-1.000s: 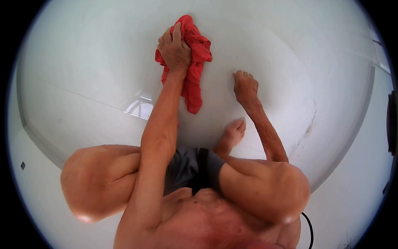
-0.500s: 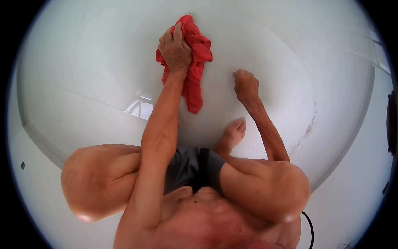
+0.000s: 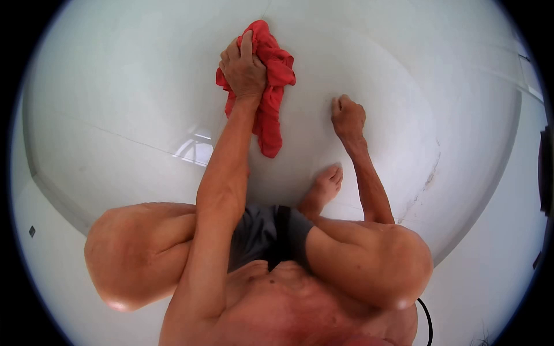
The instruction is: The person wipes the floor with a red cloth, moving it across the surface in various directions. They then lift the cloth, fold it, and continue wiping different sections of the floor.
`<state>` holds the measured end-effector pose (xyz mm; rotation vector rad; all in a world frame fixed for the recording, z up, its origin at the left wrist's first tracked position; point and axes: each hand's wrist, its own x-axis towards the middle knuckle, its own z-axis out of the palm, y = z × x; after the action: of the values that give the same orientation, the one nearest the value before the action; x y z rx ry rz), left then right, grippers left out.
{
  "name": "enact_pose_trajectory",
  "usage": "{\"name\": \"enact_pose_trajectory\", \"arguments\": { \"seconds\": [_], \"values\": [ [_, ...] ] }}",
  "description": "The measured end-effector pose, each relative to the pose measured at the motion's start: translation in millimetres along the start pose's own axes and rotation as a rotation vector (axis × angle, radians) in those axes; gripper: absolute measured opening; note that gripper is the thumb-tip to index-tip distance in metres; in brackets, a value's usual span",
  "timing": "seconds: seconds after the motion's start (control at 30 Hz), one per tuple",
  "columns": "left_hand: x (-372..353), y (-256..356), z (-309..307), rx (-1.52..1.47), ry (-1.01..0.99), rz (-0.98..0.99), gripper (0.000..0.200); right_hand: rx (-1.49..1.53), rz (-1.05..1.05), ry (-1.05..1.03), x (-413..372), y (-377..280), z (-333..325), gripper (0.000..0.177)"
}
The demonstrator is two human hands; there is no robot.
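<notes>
A crumpled red cloth (image 3: 280, 69) lies bunched on the pale, glossy floor, its longer end trailing toward me. My left hand (image 3: 243, 70) presses down on the cloth's left side, with fingers curled over the fabric. To the right of the cloth, and apart from it, my right hand (image 3: 348, 117) is low over the floor or resting on it. Its fingers are bent in and closed; whether anything small is between them is hidden from this angle.
My bare foot (image 3: 328, 184) is on the floor (image 3: 144, 86) between my knees. Dark marks (image 3: 430, 180) run along the floor at right. Grey border strips (image 3: 60, 205) edge the floor on both sides. A black cable (image 3: 428, 317) curves at lower right.
My right hand has shifted slightly to the right and turned, its fingers still bent. My left hand and the red cloth are nearly unmoved.
</notes>
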<state>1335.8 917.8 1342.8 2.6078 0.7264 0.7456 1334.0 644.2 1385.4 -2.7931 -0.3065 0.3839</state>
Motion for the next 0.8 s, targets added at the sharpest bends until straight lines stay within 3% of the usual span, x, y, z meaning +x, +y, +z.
{"name": "enact_pose_trajectory", "arguments": {
  "seconds": [0.1, 0.2, 0.3, 0.5, 0.8],
  "values": [
    [-2, 4, 3, -0.014, -0.002, 0.015, 0.048, 0.002, -0.033, 0.000, -2, -13, 4, 0.032],
    [-1, 1, 2, -0.001, -0.007, -0.001, 0.048, 0.059, 0.100, -0.083, -4, -17, -6, 0.031],
    [-2, 2, 5, -0.014, 0.011, 0.009, 0.048, 0.008, -0.029, 0.039, -5, -17, 15, 0.031],
    [-4, 2, 2, -0.014, -0.006, 0.008, 0.048, 0.037, 0.118, -0.052, -2, -13, 8, 0.031],
    [-1, 3, 2, -0.012, 0.027, 0.016, 0.049, 0.036, 0.030, 0.069, -5, -9, 23, 0.031]
  ]
}}
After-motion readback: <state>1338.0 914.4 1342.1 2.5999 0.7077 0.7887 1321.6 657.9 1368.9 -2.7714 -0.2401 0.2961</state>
